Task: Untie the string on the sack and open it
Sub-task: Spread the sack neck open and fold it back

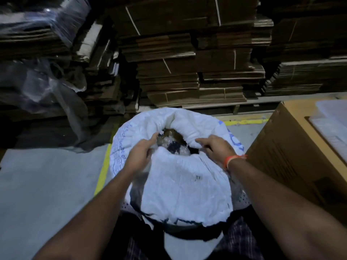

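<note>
White sack (180, 184) mouth open, left hand (139, 154) and right hand (216, 147) grip its rim, cardboard box (293, 147) just right, flattened cartons (187, 62) behind

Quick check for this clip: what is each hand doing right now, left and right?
Left hand: closed on the left rim of the white sack mouth.
Right hand: closed on the right rim of the sack mouth, which is already open.

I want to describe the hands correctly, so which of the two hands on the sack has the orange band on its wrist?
The right hand, gripping the right side of the sack mouth, has the orange band. The left hand has a bare wrist.
</note>
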`<state>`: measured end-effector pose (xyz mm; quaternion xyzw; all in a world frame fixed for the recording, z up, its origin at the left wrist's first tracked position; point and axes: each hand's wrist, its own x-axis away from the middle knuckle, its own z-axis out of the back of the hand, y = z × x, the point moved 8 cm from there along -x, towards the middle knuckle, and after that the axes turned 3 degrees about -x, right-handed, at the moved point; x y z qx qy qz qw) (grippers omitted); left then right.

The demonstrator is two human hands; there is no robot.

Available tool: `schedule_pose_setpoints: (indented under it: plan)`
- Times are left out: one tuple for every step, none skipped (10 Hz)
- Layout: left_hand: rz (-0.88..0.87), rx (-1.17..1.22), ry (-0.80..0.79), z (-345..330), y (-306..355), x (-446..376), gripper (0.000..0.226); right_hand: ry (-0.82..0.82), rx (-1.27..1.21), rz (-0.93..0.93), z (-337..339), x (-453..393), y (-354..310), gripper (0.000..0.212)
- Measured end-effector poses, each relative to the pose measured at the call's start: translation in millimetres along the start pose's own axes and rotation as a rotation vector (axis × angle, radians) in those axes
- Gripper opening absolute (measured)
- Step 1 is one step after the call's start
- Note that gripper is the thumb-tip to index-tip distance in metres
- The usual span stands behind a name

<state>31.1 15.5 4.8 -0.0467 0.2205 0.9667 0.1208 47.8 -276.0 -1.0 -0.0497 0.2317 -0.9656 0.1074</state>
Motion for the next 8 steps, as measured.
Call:
schedule_pose_setpoints:
  plan:
    - [0.074, -0.127, -0.052, 6.6, -28.3, 1.9, 0.016, 0.029, 0.049, -0.071, 10.8, 5.6, 22.7, 0.036]
    - [0.134, -0.201, -0.03, 15.3, -60.2, 9.8, 0.025, 0.076, 0.054, -0.138, 24.4, 15.5, 35.0, 0.034]
    - [0.27, -0.215, 0.01, 33.4, -78.9, 19.8, 0.057, 0.146, 0.061, -0.203, 34.1, 21.8, 48.0, 0.033]
    - [0.347, -0.174, 0.013, 39.1, -85.1, 24.3, 0.06, 0.165, 0.045, -0.251, 38.6, 26.5, 50.7, 0.032]
    - [0.319, -0.167, -0.017, 37.1, -73.4, 22.1, 0.061, 0.154, 0.017, -0.253, 37.5, 28.3, 43.9, 0.032]
    - [0.282, -0.146, -0.054, 34.4, -52.2, 23.0, 0.059, 0.106, -0.006, -0.242, 33.7, 30.1, 27.6, 0.033]
    - [0.263, -0.093, -0.015, 39.0, -36.6, 22.3, 0.056, 0.068, -0.026, -0.222, 31.9, 32.5, 17.0, 0.036]
    - [0.238, -0.057, 0.112, 55.3, -14.4, 24.3, 0.049, 0.115, -0.043, -0.216, 36.6, 36.3, 5.8, 0.038]
